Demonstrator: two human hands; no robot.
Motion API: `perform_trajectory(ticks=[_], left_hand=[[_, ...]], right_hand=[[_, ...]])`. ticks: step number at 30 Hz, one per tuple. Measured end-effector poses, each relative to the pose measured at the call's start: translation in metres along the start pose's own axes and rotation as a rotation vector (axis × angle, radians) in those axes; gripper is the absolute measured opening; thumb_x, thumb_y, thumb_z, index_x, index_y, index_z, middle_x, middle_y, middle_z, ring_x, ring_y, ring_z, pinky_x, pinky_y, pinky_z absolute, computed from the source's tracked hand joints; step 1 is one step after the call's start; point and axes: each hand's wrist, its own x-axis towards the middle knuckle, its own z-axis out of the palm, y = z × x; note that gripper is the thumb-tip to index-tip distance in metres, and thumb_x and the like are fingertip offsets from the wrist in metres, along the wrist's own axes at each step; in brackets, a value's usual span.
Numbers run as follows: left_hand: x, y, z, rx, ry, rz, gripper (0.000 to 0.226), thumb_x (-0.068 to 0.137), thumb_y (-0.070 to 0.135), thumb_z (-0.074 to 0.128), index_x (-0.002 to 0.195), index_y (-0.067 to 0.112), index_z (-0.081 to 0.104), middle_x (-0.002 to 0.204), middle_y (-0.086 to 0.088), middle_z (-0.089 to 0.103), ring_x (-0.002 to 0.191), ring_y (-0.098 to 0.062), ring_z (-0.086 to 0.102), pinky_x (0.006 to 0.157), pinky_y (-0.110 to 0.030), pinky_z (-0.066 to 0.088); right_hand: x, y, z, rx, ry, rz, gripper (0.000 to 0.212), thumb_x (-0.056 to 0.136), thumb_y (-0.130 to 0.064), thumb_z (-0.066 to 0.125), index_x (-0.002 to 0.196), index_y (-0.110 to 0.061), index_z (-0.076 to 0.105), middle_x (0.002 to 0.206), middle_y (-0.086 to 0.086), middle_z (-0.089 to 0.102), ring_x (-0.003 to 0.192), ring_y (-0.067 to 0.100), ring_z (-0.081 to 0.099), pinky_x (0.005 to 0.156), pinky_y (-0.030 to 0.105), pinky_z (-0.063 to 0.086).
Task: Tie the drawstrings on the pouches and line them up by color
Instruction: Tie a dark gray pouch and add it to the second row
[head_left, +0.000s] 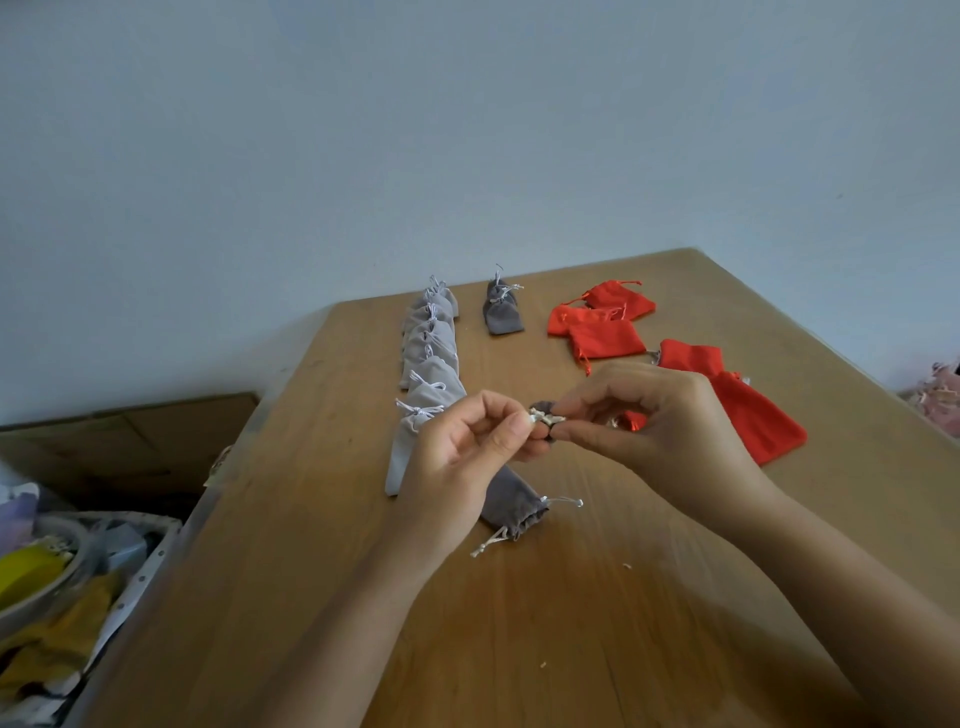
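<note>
Both hands were raised just above the wooden table (571, 623), meeting at a small dark grey pouch (543, 407) held between them; only its gathered top showed, the rest being hidden behind the fingers; the left hand (457, 457) had thumb and forefinger curled in a pinch on the pale drawstring (543, 417) at the pouch's mouth, its other fingers folded into the palm; the right hand (660, 415) pinched the bunched neck of the same pouch from the other side, its fingers bent; a second dark grey pouch (511, 501) lay flat on the table below the left hand, partly covered by it, mouth toward the right and cords trailing loose; beyond the left hand ran a line of light grey pouches (431, 364), overlapping one another toward the far edge; beside that line, near the far edge, sat two stacked dark grey pouches (503, 314); further right lay a loose cluster of red pouches (602, 332); a larger red pouch (753, 421) lay behind the right hand.
</note>
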Motion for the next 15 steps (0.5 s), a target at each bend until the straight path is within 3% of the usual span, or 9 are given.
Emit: perform_trajectory(ticks=[3,6,15], left_hand=[[-0.0028,0.0045,0.0018,0.042,-0.029,0.021,0.006,0.084,0.026,0.066,0.080,0.023,0.069,0.084,-0.001,0.071,0.086,-0.015,0.068,0.082,-0.025,0.053],[-0.0045,0.0083,0.0021,0.174,-0.018,0.063,0.007,0.084,0.023,0.065,0.078,0.019,0.067,0.082,0.002,0.069,0.083,-0.008,0.065,0.077,-0.017,0.049],[-0.0036,0.0105,-0.0023,0.406,0.052,0.246,0.014,0.087,0.028,0.062,0.082,0.016,0.066,0.105,0.014,0.065,0.106,-0.006,0.062,0.083,-0.013,0.046]], right_hand=[[-0.0028,-0.0012,0.0006,0.020,0.095,-0.015,0.009,0.075,-0.016,0.078,0.083,-0.013,0.074,0.078,-0.009,0.071,0.072,0.006,0.068,0.068,0.015,0.053],[-0.0048,-0.0001,0.0008,0.071,0.151,0.039,0.012,0.074,-0.006,0.081,0.082,-0.009,0.073,0.077,-0.005,0.072,0.071,0.004,0.070,0.070,0.017,0.055],[-0.0041,0.0028,0.0042,-0.135,0.121,-0.159,0.007,0.082,-0.013,0.069,0.081,-0.008,0.065,0.079,-0.009,0.061,0.074,0.007,0.061,0.068,0.017,0.051]])
